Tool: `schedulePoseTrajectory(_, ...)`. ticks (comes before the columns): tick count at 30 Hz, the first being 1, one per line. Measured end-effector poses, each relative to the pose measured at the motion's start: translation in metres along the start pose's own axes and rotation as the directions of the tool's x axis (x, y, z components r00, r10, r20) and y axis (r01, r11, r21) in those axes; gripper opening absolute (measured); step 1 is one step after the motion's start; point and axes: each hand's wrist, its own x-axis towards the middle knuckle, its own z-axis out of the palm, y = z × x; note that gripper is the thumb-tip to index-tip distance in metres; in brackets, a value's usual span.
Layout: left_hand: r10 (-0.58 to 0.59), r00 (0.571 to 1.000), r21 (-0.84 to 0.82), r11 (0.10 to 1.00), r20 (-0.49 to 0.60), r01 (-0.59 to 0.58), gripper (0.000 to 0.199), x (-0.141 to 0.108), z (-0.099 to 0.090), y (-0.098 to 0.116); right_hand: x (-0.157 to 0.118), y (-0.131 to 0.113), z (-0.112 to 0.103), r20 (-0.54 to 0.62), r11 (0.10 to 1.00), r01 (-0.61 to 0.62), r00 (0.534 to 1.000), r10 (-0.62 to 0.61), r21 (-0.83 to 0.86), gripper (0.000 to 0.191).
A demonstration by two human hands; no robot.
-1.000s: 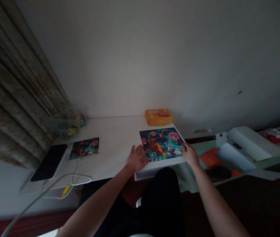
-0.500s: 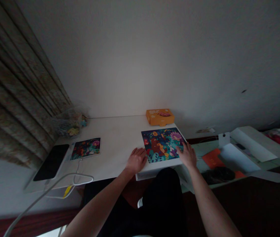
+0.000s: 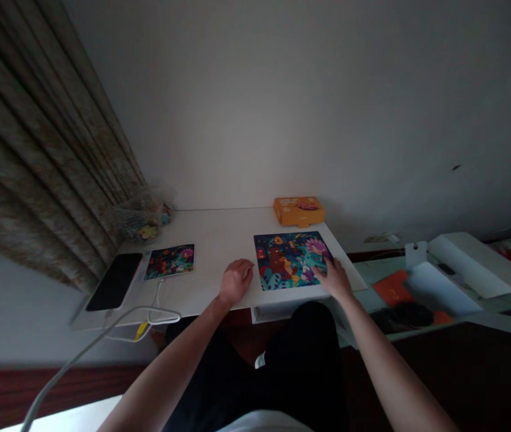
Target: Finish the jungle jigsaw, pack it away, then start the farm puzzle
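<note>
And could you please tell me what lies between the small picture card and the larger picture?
In the head view, the left hand and white tabletop lie between them.

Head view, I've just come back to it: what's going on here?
A person sits at a white desk. Their right hand is spread over the right side of a colourful picture board lying flat. Their left hand is on the desk, just left of the board. A smaller card with a similar picture lies farther left, and an orange box sits behind the board.
</note>
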Motion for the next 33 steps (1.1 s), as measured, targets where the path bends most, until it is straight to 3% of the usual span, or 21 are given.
schedulePoseTrajectory(6, -0.125, 0.992, 0.206, 0.971, -0.005, 0.123, 0.026, 0.002, -0.027, -0.034, -0.044, -0.089, 0.007, -0.034, 0.996, 0.088, 0.996, -0.088, 0.001, 0.076)
schedulePoseTrajectory(10, -0.190, 0.965, 0.370, 0.922, 0.179, 0.113, 0.047, -0.008, -0.022, -0.033, -0.065, -0.143, 0.002, 0.014, 0.992, 0.116, 0.993, -0.117, 0.056, 0.080)
schedulePoseTrajectory(13, -0.269, 0.921, 0.447, 0.886, 0.280, 0.123, 0.060, -0.016, -0.016, -0.028, -0.072, -0.165, 0.000, 0.028, 0.988, 0.138, 0.990, -0.140, 0.065, 0.082)
schedulePoseTrajectory(19, -0.296, 0.907, 0.464, 0.876, 0.301, 0.131, 0.066, -0.017, -0.016, -0.025, -0.076, -0.167, 0.000, 0.025, 0.987, 0.146, 0.989, -0.148, 0.070, 0.082)
schedulePoseTrajectory(26, -0.256, 0.917, 0.460, 0.883, 0.305, 0.094, 0.062, -0.022, -0.024, -0.024, -0.080, -0.159, -0.017, 0.038, 0.986, 0.160, 0.986, -0.162, 0.045, 0.072)
schedulePoseTrajectory(30, -0.246, 0.927, 0.456, 0.885, 0.283, 0.096, 0.061, -0.002, -0.039, -0.042, -0.068, -0.156, -0.020, -0.043, 0.987, 0.146, 0.989, -0.143, 0.071, 0.064)
schedulePoseTrajectory(33, -0.304, 0.930, 0.498, 0.851, 0.206, 0.167, 0.063, 0.025, -0.046, -0.059, -0.043, -0.161, -0.019, -0.111, 0.965, 0.237, 0.968, -0.225, 0.111, 0.063)
